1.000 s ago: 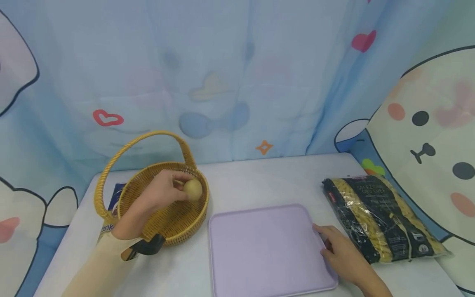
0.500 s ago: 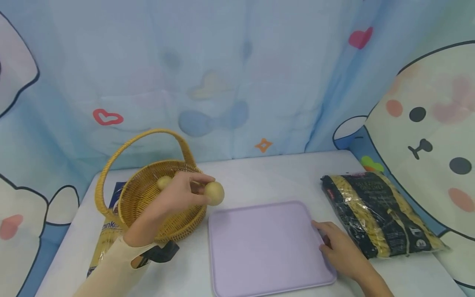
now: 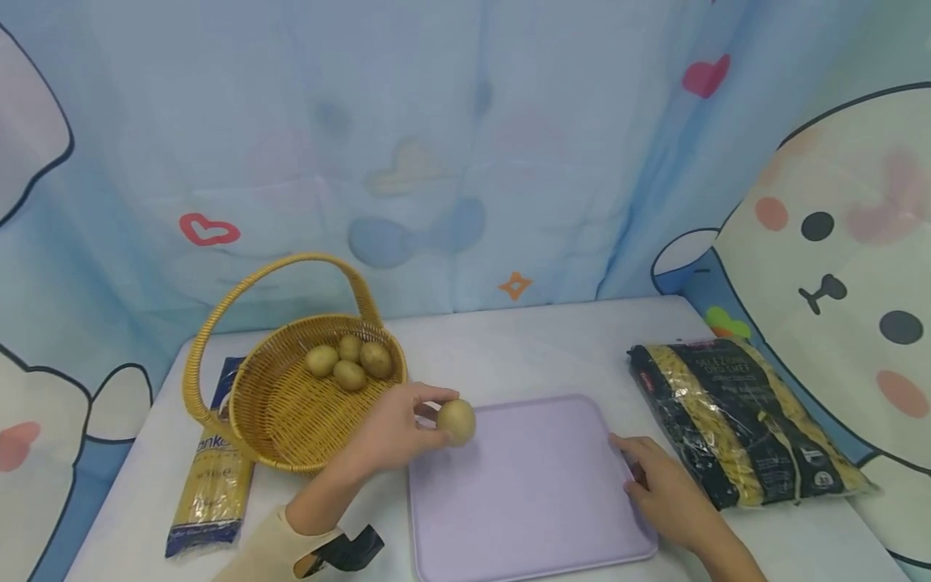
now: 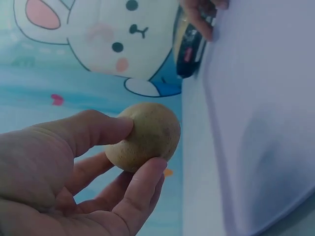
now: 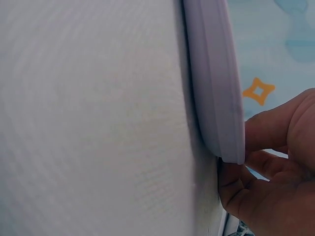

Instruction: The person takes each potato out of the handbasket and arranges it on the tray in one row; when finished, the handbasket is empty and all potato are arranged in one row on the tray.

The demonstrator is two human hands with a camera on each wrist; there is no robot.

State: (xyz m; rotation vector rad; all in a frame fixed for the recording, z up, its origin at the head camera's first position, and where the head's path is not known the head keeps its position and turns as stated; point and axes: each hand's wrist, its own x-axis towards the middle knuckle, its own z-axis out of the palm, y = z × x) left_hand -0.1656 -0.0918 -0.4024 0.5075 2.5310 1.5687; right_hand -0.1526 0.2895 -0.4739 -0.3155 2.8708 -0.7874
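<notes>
My left hand (image 3: 402,428) pinches a small round potato (image 3: 457,422) between thumb and fingertips, over the back left corner of a lilac tray (image 3: 531,493). In the left wrist view the potato (image 4: 147,135) shows speckled yellow-brown skin, and the tray's surface spreads out beyond it. At the tray's right side, my right hand (image 3: 662,489) grips the rim; the right wrist view has thumb and fingers around the tray edge (image 5: 221,98). Several similar potatoes (image 3: 349,374) lie at the back right inside a yellow woven basket (image 3: 272,420), left of the tray.
The basket's tall handle (image 3: 291,263) arches above it. A pack of spaghetti (image 3: 211,485) lies partly behind the basket's left side. Right of the tray rests a large black-and-gold pasta bag (image 3: 742,420). A printed blue curtain (image 3: 436,162) hangs along the table's back edge.
My left hand has carried the potato out of the basket, rightward and toward me, over the tray's corner. The potatoes in the basket have come into sight. My right hand stays at the rim.
</notes>
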